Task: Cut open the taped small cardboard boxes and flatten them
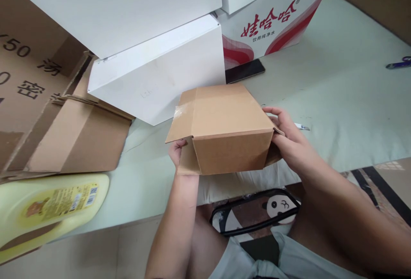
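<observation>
Between my hands is a small brown cardboard box [229,112], tilted over the front part of the table. Its end flaps stick out on the left and right, and a strip of clear tape clings to the left flap. My left hand [176,151] grips the left end, with most of its fingers hidden behind the flaps. At the other end, my right hand [285,135] is closed on the right flap, thumb in front and a finger reaching over the top edge. The inside of the box cannot be seen.
White boxes [160,73] are stacked at the back, beside a white-and-red printed carton [269,26]. A black phone [245,72] lies against them. Brown cartons [86,137] and a yellow bottle [54,206] occupy the left. A purple-handled tool [398,63] lies far right.
</observation>
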{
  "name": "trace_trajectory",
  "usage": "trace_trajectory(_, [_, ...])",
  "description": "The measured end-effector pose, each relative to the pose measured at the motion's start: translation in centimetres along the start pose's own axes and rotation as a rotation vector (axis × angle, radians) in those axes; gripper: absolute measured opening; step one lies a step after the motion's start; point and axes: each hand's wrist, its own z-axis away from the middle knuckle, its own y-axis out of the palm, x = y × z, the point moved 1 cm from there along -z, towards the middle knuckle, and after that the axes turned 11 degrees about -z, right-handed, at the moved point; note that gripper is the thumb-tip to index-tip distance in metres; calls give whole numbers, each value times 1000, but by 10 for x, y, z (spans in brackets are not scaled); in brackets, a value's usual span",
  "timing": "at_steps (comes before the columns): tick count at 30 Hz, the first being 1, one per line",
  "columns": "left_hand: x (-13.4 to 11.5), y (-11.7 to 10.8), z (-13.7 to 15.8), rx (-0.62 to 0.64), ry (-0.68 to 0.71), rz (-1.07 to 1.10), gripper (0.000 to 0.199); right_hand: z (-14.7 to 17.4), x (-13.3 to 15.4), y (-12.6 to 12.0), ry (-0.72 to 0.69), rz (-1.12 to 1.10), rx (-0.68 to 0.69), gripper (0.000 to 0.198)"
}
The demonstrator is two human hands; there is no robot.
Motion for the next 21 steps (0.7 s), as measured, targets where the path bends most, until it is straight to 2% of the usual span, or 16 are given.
trace_trajectory(10, [0, 0, 2, 31, 23, -13, 14, -1, -2, -2, -70, 13, 17, 53])
trace_trajectory(21, [-1, 1, 2, -3, 26, -1, 14, 1, 1, 0, -29, 24, -16, 54])
